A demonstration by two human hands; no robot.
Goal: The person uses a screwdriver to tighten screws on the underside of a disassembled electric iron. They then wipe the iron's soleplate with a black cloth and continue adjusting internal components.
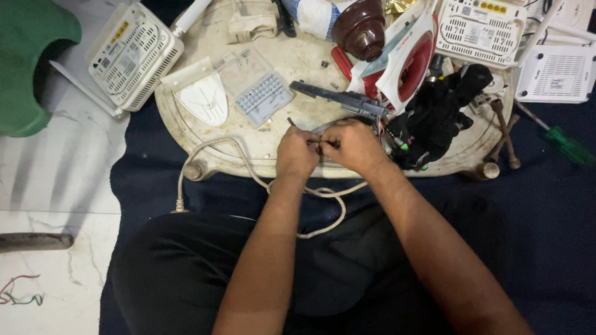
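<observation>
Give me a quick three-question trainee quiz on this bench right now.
1. True or false: the left hand and right hand meet at the front edge of the round cream work tray.
2. Which lies left of the tray: A) green plastic stool, B) green-handled screwdriver?
3. What trails from the hands toward the lap?

Key: 1 true; 2 A; 3 the beige power cord.

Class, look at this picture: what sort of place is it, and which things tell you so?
Probably an informal electronics repair spot on a floor: a low tray holds an opened iron, routers and a screwdriver.
</observation>
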